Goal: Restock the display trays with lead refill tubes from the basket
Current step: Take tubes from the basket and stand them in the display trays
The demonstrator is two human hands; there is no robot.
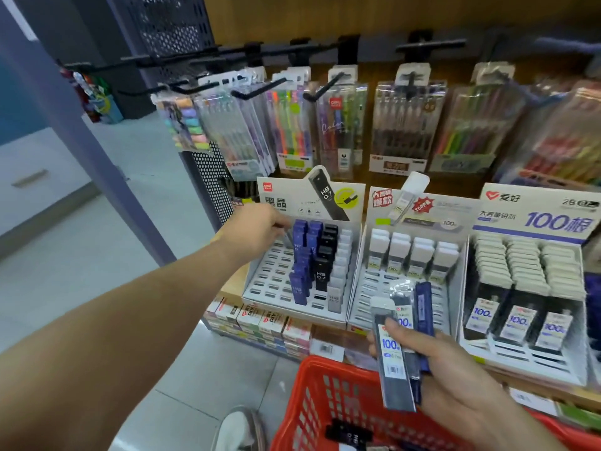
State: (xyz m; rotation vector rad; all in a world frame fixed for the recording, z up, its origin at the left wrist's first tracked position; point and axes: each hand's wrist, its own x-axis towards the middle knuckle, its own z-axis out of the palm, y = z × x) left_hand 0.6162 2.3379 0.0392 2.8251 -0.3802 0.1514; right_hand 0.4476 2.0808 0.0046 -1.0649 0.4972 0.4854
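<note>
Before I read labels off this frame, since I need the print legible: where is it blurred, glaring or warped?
Head view: the left hand and the tube it pinches are motion-smeared. The tubes in the right hand read fairly clearly. The right-edge packs are smeared, and a pale sheen veils the middle packs. The wide-angle lens bows straight lines.

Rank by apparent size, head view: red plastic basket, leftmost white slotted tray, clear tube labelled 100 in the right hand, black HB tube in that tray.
1. Red plastic basket, cropped.
2. Leftmost white slotted tray.
3. Clear tube labelled 100, enlarged by nearness.
4. Black HB tube.
</note>
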